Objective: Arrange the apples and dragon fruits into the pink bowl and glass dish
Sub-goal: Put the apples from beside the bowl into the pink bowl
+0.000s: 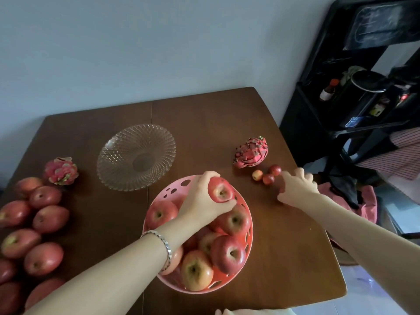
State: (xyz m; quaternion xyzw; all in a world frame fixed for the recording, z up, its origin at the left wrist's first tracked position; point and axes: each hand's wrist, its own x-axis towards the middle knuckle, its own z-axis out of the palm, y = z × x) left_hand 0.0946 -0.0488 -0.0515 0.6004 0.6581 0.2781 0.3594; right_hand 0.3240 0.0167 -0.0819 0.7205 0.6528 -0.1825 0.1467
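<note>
The pink bowl (173,189) with holes in its wall stands at the table's front centre, holding several red apples (228,254). My left hand (202,201) grips another red apple (221,192) over the bowl's far rim. My right hand (297,187) hovers over the table right of the bowl, fingers spread and holding nothing, close to three small red fruits (268,175). The glass dish (136,155) behind the bowl holds nothing. One dragon fruit (251,152) lies at the right, another dragon fruit (61,170) at the left. Several loose apples (43,237) crowd the left edge.
The brown wooden table (216,119) stands against a pale wall. A black shelf rack (354,94) with a kettle and bottles stands at the right. Pink and black cloth (354,196) hangs beside the table's right edge.
</note>
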